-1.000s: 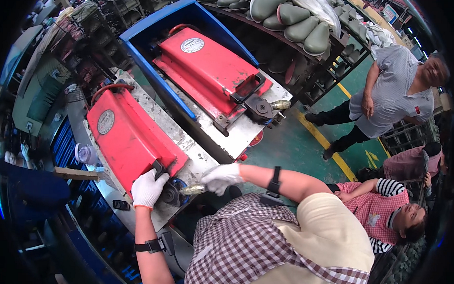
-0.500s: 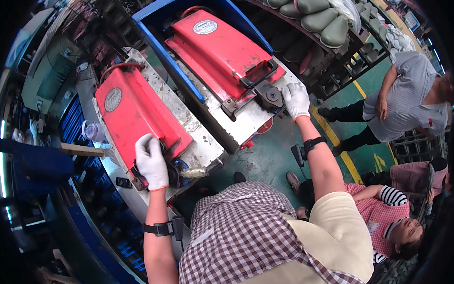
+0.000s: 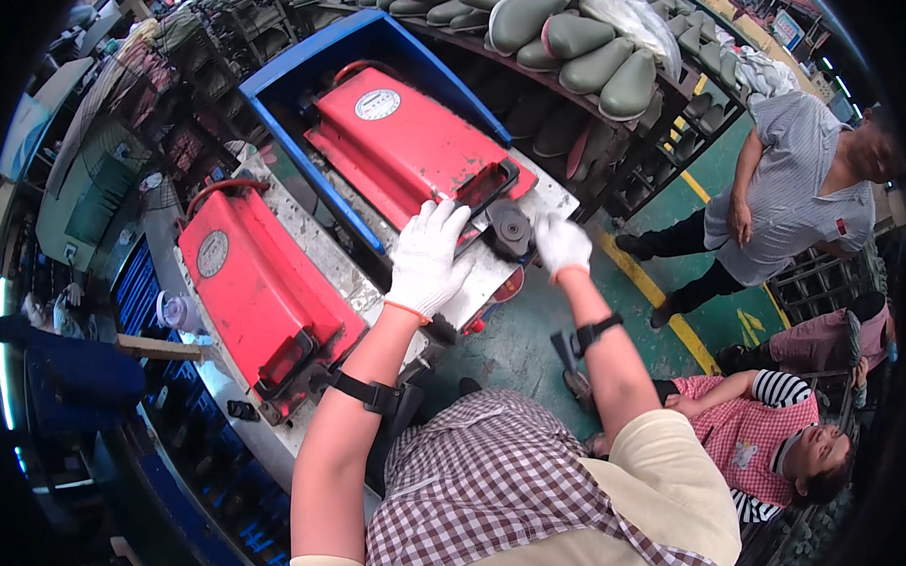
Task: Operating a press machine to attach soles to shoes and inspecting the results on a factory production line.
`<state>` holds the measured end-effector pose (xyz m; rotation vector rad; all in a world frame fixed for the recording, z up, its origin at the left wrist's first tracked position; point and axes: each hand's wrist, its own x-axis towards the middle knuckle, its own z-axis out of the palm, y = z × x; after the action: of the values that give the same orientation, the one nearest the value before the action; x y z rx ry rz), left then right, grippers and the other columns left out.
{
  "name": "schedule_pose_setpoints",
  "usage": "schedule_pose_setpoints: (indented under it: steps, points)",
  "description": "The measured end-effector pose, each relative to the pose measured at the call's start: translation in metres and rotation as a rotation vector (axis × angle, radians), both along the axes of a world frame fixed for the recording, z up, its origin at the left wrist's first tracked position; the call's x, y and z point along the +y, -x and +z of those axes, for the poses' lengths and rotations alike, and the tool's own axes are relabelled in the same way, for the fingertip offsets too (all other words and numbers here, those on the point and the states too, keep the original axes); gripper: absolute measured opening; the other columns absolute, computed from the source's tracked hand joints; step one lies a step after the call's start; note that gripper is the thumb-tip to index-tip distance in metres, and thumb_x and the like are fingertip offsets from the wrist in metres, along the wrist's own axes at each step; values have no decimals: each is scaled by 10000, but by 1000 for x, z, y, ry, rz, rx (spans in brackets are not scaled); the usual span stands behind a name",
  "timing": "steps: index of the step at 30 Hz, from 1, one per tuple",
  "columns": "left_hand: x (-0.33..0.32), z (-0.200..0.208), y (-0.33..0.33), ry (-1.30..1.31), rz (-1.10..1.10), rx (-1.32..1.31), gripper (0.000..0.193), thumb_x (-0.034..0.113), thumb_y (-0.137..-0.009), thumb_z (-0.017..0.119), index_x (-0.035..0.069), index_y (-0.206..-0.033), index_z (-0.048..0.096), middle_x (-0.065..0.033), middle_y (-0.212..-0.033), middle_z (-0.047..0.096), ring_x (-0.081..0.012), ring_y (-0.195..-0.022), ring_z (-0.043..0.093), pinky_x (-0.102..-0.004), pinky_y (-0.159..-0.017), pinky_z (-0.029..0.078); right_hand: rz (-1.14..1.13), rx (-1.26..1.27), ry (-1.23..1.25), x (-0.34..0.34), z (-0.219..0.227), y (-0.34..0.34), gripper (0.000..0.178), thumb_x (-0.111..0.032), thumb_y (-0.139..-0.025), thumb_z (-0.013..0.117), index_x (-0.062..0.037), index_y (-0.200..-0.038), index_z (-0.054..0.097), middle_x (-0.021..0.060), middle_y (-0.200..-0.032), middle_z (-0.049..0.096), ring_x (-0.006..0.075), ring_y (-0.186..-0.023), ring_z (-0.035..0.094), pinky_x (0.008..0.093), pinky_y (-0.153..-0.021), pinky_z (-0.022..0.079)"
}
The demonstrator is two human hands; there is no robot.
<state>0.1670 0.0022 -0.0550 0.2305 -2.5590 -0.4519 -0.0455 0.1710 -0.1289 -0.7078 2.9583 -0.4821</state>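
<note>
Red covers stand out in the head view, one on each of two machines set side by side on pale, scuffed tops. The farther machine [image 3: 403,142] sits partly inside a tall blue frame [image 3: 269,127], with a round white label on its cover, a black handle [image 3: 489,187] at its near end and a dark rounded fitting [image 3: 512,227] just past that. Both of the person's hands wear white knitted gloves with orange cuffs, and both are at this end of the farther machine. The left hand [image 3: 429,257] lies over its front left corner, back upward, fingers fairly straight and the thumb standing off to the right; whether it touches the machine is hard to tell. The right hand [image 3: 562,245] is just right of the rounded fitting, its fingers bent; what, if anything, it grips cannot be told. Nearer and to the left, the other red machine [image 3: 258,286] has its own black handle [image 3: 292,370] at the near end. Grey-green boot-shaped pieces [image 3: 620,84] crowd a rack beyond. A co-worker in a pale shirt [image 3: 785,195] stands to the right, and another in a pink checked apron [image 3: 742,428] is lower down.
</note>
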Motion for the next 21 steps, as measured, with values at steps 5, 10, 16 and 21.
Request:
schedule_pose_setpoints:
  steps: [5, 10, 16, 21]
  points:
    - [-2, -13, 29, 93, -68, -82, 609, 258, -820, 742, 67, -1370, 560, -193, -1381, 553, -441, -1304, 482, -514, -1042, 420, 130, -200, 89, 36, 8, -80, 548, -488, -1018, 458, -95, -1390, 543, 259, -953, 728, 455, -911, 714, 549, -827, 559]
    - [-7, -7, 29, 125, -45, 28, 634, 235, -742, 798, 79, -1327, 612, -211, -1486, 484, -504, -1381, 427, -596, -1113, 371, 150, -324, 111, 50, 22, -97, 528, -481, -987, 551, -82, -1332, 569, 219, -1099, 717, 427, -1024, 689, 508, -912, 532]
    - [-12, 39, 29, 103, 42, 286, 575, 125, -742, 754, 65, -1300, 630, -267, -1528, 460, -510, -1321, 509, -529, -1097, 432, 491, 271, 509, -9, 46, -59, 306, -287, -873, 686, -90, -1106, 710, 124, -1068, 675, 335, -1076, 630, 475, -932, 508]
    - [-30, 95, 17, 214, 152, 339, 411, 63, -841, 727, 43, -1249, 685, -208, -1337, 630, -405, -1173, 622, -470, -1042, 472, 428, 82, 322, -111, 34, -27, 691, -384, -823, 760, -75, -1411, 568, 253, -1363, 552, 426, -1275, 544, 492, -1071, 469]
